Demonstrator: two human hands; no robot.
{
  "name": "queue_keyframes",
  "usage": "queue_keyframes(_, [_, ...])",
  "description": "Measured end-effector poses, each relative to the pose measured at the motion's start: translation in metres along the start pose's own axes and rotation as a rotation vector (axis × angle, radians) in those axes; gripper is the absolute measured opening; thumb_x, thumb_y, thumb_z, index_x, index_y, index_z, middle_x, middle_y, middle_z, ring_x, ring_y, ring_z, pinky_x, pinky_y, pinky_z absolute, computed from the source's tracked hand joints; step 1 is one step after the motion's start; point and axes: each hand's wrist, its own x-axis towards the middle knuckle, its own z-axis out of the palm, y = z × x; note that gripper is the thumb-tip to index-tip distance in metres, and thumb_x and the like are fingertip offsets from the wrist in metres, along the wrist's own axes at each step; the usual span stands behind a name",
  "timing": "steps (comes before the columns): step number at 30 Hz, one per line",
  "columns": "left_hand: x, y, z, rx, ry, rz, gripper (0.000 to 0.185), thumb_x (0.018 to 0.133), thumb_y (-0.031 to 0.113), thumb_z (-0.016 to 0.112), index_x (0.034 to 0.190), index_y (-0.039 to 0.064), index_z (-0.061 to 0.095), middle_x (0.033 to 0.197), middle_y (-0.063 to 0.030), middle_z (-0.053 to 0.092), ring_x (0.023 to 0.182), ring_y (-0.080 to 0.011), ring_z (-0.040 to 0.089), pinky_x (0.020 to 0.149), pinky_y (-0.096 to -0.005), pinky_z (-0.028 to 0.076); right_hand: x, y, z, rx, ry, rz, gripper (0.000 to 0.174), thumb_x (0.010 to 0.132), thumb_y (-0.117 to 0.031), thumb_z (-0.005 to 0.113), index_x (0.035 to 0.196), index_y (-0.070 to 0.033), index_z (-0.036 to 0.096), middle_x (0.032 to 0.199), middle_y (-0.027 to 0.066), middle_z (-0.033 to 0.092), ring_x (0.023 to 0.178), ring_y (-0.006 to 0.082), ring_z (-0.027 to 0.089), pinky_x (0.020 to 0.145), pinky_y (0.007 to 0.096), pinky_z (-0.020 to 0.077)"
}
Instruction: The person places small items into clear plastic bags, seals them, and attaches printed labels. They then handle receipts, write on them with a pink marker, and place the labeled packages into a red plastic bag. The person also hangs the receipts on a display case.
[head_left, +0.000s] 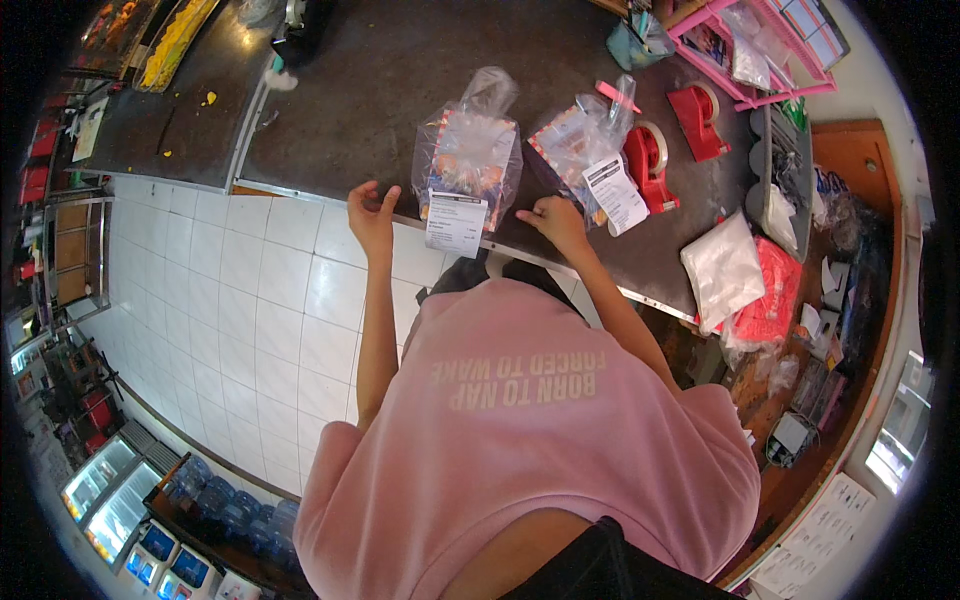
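In front of me on the dark counter stands a clear plastic bag (480, 142) with its top twisted up and a colourful printed package inside. A printed paper slip (455, 223) is on its near side and overhangs the counter edge. To the left of this bag, my left hand (372, 217) is raised at the edge, fingers apart and holding nothing. My right hand (559, 225) is between this bag and a second bagged package (562, 139), with its thumb out and nothing visible in its grip. The second bag also bears a paper slip (616, 195).
Two red tape dispensers (651, 169) and a pink strip-like object (618, 97) are to the right. Stacked plastic bags (724, 270) lie at the right corner, below a grey bin (784, 172). A pink basket (750, 52) and pen cup (637, 45) stand behind.
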Motion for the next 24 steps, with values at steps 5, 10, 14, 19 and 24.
queue_keyframes(5, [-0.008, 0.043, 0.009, 0.481, -0.213, 0.551, 0.028, 0.071, 0.03, 0.071, 0.068, 0.005, 0.061, 0.076, -0.0067, 0.053, 0.071, -0.0244, 0.051, 0.061, -0.0365, 0.04, -0.017, -0.031, -0.006, 0.67, 0.095, -0.055, 0.029, 0.081, -0.028, 0.061, 0.075, 0.0, 0.063, 0.061, 0.0114, 0.061, 0.054, 0.0177, 0.058, 0.053, 0.0317, 0.0436])
queue_keyframes(10, [-0.016, 0.051, 0.022, 0.372, -0.357, 0.372, 0.023, 0.071, 0.024, 0.071, 0.077, 0.003, 0.063, 0.078, -0.0085, 0.054, 0.076, -0.0231, 0.051, 0.066, -0.0339, 0.039, -0.017, -0.068, 0.009, 0.674, 0.133, -0.126, 0.023, 0.075, -0.022, 0.066, 0.083, -0.001, 0.063, 0.062, 0.0089, 0.058, 0.055, 0.0168, 0.056, 0.053, 0.0314, 0.0434])
queue_keyframes(14, [-0.016, 0.04, 0.019, 0.012, -0.395, 0.213, 0.023, 0.07, 0.021, 0.073, 0.08, 0.004, 0.061, 0.079, -0.0061, 0.052, 0.074, -0.0184, 0.048, 0.067, -0.0287, 0.038, -0.017, -0.071, 0.012, 0.779, 0.155, -0.099, 0.019, 0.073, -0.017, 0.068, 0.086, -0.003, 0.062, 0.062, 0.0055, 0.057, 0.054, 0.0136, 0.051, 0.051, 0.0289, 0.0412])
queue_keyframes(19, [-0.016, 0.025, 0.031, 0.068, -0.305, 0.243, 0.029, 0.07, 0.02, 0.073, 0.09, 0.004, 0.06, 0.085, -0.0066, 0.051, 0.079, -0.0176, 0.047, 0.071, -0.029, 0.039, -0.016, -0.063, 0.002, 0.841, 0.293, -0.165, 0.014, 0.077, -0.009, 0.065, 0.089, -0.003, 0.06, 0.063, -0.0033, 0.049, 0.057, 0.0035, 0.043, 0.05, 0.0194, 0.0351])
queue_keyframes(24, [-0.014, 0.023, 0.05, -0.006, -0.074, 0.282, 0.044, 0.071, 0.02, 0.073, 0.106, 0.004, 0.052, 0.099, -0.0085, 0.049, 0.091, -0.0187, 0.046, 0.078, -0.0296, 0.039, -0.021, -0.013, -0.044, 0.864, 0.36, -0.176, 0.013, 0.082, -0.011, 0.061, 0.092, -0.003, 0.06, 0.066, -0.0052, 0.049, 0.059, 0.0024, 0.044, 0.052, 0.0174, 0.0353])
